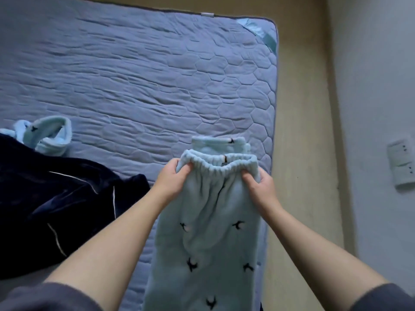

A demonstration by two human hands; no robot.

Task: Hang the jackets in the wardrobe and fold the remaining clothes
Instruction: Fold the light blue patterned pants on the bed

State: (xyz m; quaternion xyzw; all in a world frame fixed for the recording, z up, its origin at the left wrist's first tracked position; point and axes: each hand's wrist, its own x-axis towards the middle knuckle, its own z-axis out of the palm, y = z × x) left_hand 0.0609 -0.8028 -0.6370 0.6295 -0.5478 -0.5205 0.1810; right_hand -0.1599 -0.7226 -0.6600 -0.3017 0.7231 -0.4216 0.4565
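Near edge: grey sleeves, bare forearms reaching forward. Centre: the left hand and right hand each gripped, fingers curled over the fabric, one end of the elastic waistband of the pale blue fleece trousers, which bore dark bird motifs and lay along the right side of the quilted blue mattress. To the left lay a dark navy garment with white piping; beyond it, touching, a second pale blue fleece piece. Far right: a wall switch plate
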